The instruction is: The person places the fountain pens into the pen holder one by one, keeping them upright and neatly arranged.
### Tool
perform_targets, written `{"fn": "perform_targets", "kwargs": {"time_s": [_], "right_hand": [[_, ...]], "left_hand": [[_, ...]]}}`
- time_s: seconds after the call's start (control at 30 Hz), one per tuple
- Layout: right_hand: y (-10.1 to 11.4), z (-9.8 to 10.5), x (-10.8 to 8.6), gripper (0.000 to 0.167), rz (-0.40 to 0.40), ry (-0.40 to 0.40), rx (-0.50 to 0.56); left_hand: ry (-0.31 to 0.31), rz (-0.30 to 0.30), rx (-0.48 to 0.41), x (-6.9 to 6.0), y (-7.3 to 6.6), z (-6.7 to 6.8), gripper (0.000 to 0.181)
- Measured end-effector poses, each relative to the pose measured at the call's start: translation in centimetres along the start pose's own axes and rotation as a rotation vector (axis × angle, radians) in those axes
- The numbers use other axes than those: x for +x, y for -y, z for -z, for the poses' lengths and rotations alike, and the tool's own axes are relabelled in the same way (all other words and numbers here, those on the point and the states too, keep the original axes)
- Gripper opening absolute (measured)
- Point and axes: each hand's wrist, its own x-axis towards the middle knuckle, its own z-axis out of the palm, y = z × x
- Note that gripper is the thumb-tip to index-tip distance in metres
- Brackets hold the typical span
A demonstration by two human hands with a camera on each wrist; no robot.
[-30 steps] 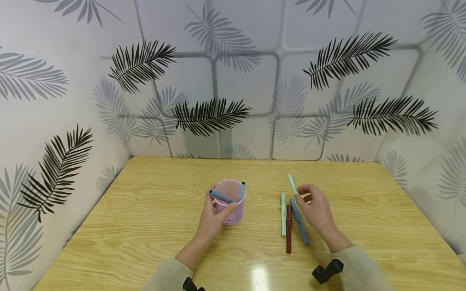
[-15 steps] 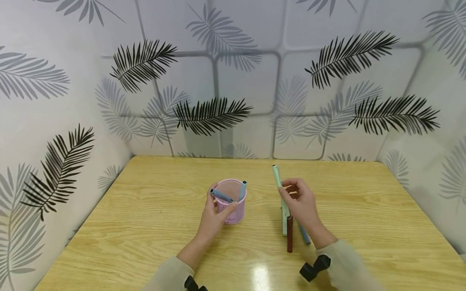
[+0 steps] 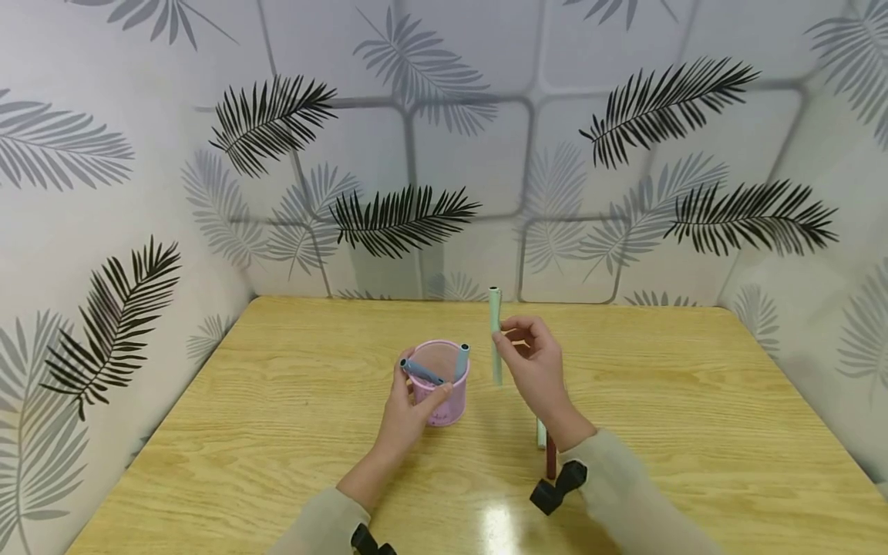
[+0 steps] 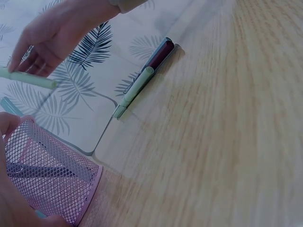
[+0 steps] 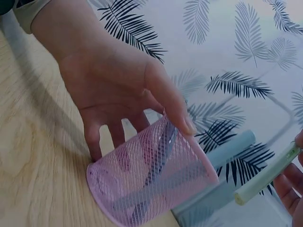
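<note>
1. Left hand (image 3: 409, 408) grips the pink mesh pen cup (image 3: 454, 405), fingers curled round its left side and thumb at its rim. Right hand (image 3: 537, 366) pinches a pale green pen (image 3: 496, 317) between thumb and fingertips, nearly upright, in the air to the right of the cup and apart from it.
2. Behind the cup rises a leaf-patterned wall (image 3: 472, 169).
3. Beneath the cup spreads a wood-grain table (image 3: 291, 370).
4. Inside the cup, a blue pen (image 3: 425, 373) leans left over the rim; a lighter blue pen (image 3: 461, 364) leans right, crossing it.
5. Right of the cup, nearer the person, lie a second green pen (image 3: 541, 435) and a dark red pen (image 3: 551, 460), partly hidden by the right arm.
</note>
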Motion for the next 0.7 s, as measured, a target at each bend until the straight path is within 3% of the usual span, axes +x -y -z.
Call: {"fn": "perform_targets", "kwargs": {"time_s": [0.17, 0.4, 0.57, 0.7], "right_hand": [[-0.2, -1.6, 0.9, 0.019, 0.079, -0.040, 0.080], [-0.8, -3.4, 2.0, 0.016, 0.235, -0.057, 0.078], [-1.2, -4.4, 2.5, 0.017, 0.234, -0.059, 0.097], [-1.6, -4.8, 2.4, 0.017, 0.195, -0.051, 0.110]], "left_hand": [[0.025, 0.004, -0.024, -0.1, -0.5, 0.1, 0.075], [0.018, -0.010, -0.014, -1.2, -3.0, 0.2, 0.072], [0.010, -0.022, -0.008, -1.3, -3.3, 0.3, 0.070], [0.015, -0.021, -0.023, -0.8, -2.3, 0.2, 0.073]]}}
